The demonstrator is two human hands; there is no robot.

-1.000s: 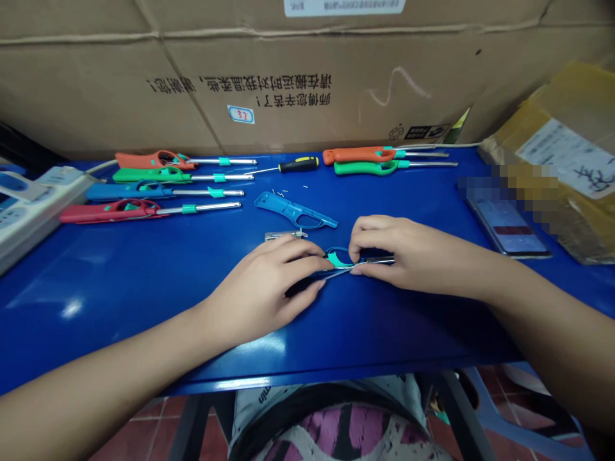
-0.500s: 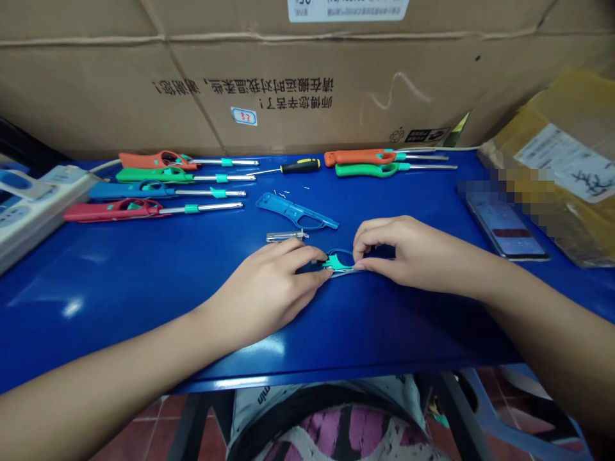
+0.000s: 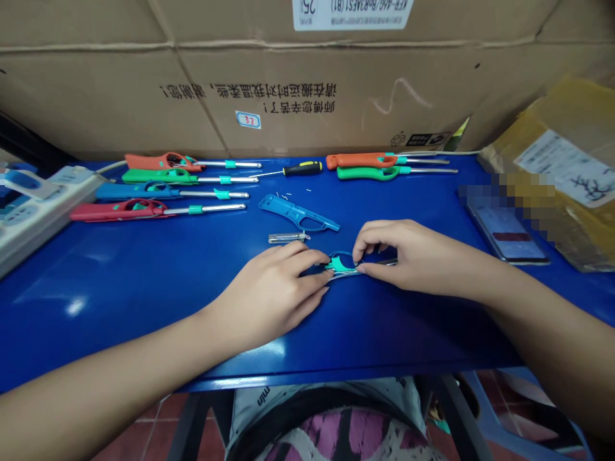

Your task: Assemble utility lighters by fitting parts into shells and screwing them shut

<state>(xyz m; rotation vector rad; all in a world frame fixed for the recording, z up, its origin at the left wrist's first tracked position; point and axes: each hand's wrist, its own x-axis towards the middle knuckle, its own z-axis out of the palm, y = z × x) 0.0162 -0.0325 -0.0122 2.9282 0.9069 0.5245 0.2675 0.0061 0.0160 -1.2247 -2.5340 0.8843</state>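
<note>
Low over the front of the blue table is a half-open blue gas lighter (image 3: 346,254) with a teal trigger (image 3: 340,264) showing in its loop. My left hand (image 3: 273,291) pinches its handle end between thumb and fingers, hiding most of the handle. My right hand (image 3: 418,259) is closed on the front end, thumb and fingertip together by the trigger. Part of a thin metal tube (image 3: 387,262) shows behind the right fingers. Just beyond my left hand lies a small clear fuel tank with a metal end (image 3: 287,237). A loose blue shell half (image 3: 298,214) lies farther back.
Several lighters, including a red one (image 3: 120,210), lie at left beside a white power strip (image 3: 48,198). A black-yellow screwdriver (image 3: 302,168), small screws, and orange (image 3: 360,161) and green lighters (image 3: 365,173) lie behind. At right are a phone (image 3: 509,230) and package (image 3: 557,147); a cardboard box (image 3: 269,70) stands behind.
The view has shifted slightly. Both hands keep their grip on the blue lighter, and a piece of the metal tube now shows beside the right fingers.
</note>
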